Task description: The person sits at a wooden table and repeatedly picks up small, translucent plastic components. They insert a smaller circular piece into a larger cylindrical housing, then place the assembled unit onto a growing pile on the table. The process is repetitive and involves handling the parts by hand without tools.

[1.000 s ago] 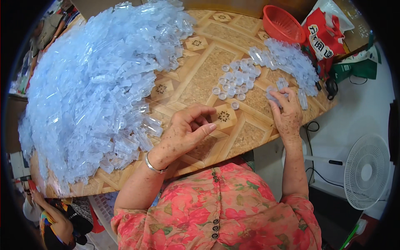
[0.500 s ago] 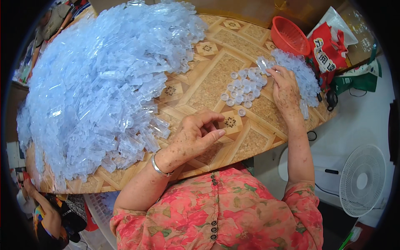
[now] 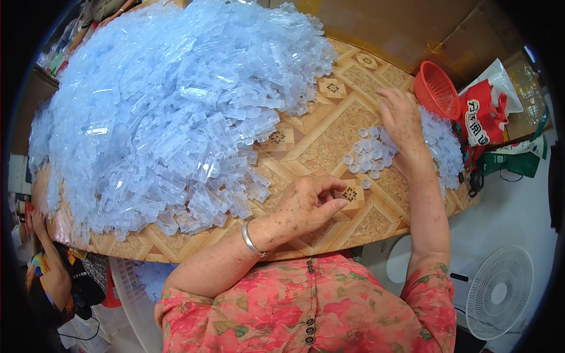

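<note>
Clear round plastic caps [image 3: 368,154] clustered on patterned wooden table [image 3: 329,141], just beside right hand [image 3: 401,117], fingers spread, palm down, holding nothing visible. Left hand [image 3: 309,203] loosely curled; contents not discernible. Pale-blue plastic case heap [image 3: 170,106] at left.

We see a round bench [image 3: 329,138] with a patterned wood inlay top, a pale floor [image 3: 518,217] beside it, and a white standing fan [image 3: 499,292] on that floor.
</note>
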Tool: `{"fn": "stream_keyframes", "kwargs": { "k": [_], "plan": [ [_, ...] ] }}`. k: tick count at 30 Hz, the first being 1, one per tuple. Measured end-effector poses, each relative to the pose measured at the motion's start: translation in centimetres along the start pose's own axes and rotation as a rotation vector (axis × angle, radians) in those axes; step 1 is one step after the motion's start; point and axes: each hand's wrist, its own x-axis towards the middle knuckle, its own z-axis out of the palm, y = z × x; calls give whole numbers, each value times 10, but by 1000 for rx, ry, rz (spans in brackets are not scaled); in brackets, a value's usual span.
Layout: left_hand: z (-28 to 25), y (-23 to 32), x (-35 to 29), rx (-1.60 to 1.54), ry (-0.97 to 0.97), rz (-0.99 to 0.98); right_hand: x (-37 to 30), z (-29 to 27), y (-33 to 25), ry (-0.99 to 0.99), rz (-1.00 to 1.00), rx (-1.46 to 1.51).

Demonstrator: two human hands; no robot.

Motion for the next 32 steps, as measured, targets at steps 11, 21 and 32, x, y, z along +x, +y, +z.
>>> {"fn": "stream_keyframes", "kwargs": {
  "k": [11,21,32],
  "plan": [
    [-2,-7,2,-19,59,-36,132,117,-9,-55,331,262],
    [-4,-8,5,-62,72,-44,61,71,16,-44,612,649],
    [-9,-7,11,-369,83,-102,-80,-34,-71,-404,442,985]
  ]
}}
